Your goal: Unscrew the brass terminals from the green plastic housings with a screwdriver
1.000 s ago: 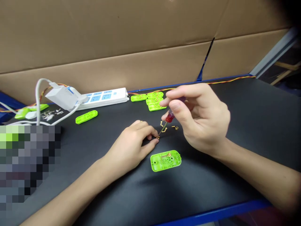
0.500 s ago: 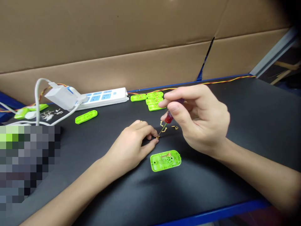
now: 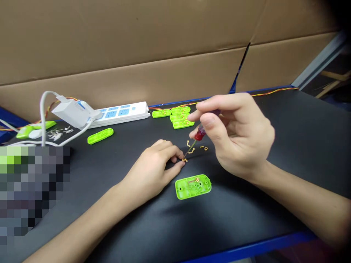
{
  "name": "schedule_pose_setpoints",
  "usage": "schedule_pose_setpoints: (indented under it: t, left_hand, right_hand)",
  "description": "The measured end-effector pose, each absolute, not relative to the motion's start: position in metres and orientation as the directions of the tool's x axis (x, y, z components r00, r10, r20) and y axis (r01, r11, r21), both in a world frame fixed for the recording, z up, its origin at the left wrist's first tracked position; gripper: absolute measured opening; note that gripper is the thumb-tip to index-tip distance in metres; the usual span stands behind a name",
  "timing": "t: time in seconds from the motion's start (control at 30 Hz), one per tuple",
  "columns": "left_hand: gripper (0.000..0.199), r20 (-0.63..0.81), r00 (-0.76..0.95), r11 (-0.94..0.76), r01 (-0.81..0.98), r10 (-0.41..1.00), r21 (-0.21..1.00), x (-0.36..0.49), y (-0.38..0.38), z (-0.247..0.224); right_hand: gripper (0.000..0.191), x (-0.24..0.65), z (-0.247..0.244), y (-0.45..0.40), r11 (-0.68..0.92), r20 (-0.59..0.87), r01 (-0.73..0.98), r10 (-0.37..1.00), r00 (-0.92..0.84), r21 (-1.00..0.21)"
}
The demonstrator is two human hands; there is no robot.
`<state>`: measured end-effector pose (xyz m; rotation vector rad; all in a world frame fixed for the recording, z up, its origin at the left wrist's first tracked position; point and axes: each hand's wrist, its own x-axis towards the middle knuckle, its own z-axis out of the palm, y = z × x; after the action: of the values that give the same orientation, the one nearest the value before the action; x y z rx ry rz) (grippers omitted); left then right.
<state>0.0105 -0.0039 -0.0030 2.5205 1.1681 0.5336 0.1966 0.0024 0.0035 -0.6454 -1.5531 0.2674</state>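
Observation:
A screwdriver [image 3: 201, 133] with a red and purple handle is gripped in my right hand [image 3: 241, 135], its shaft slanting down to the left. Its tip is close above a small brass piece [image 3: 185, 160] on the black table. My left hand [image 3: 153, 164] rests on the table, thumb and forefinger closed at that brass piece. Nearer to me lies a green plastic shell [image 3: 193, 187], inner side up, with a brass contact in it. More brass strips [image 3: 191, 150] and a brass ring [image 3: 206, 148] lie just beyond my fingers.
Several green shells [image 3: 182, 125] with brass parts sit at the back. A white power strip [image 3: 120, 114] with plugs and cables stands left of them. Another green shell [image 3: 100, 136] lies in front of it, small metal parts [image 3: 57, 134] further left. A cardboard wall [image 3: 164, 80] rises behind.
My right hand has shifted slightly right and up, lifting the screwdriver's tip a little off the brass piece. My left hand has stayed in place.

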Motion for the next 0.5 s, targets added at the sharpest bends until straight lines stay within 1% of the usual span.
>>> schedule_pose_setpoints:
  t: [0.23, 0.5]
  left_hand:
    - [0.004, 0.211, 0.602, -0.629, 0.659, 0.770, 0.414, 0.0097, -0.0045, -0.0028]
    - [0.007, 0.195, 0.599, -0.619, 0.669, 0.777, 0.412, 0.0106, -0.0024, -0.0015]
  right_hand:
    - [0.013, 0.1995, 0.0038, 0.0032, 0.806, 0.831, 0.252, 0.557, -0.016, -0.536]
    - [0.011, 0.2052, 0.0044, 0.0069, 0.793, 0.840, 0.350, 0.542, -0.035, -0.498]
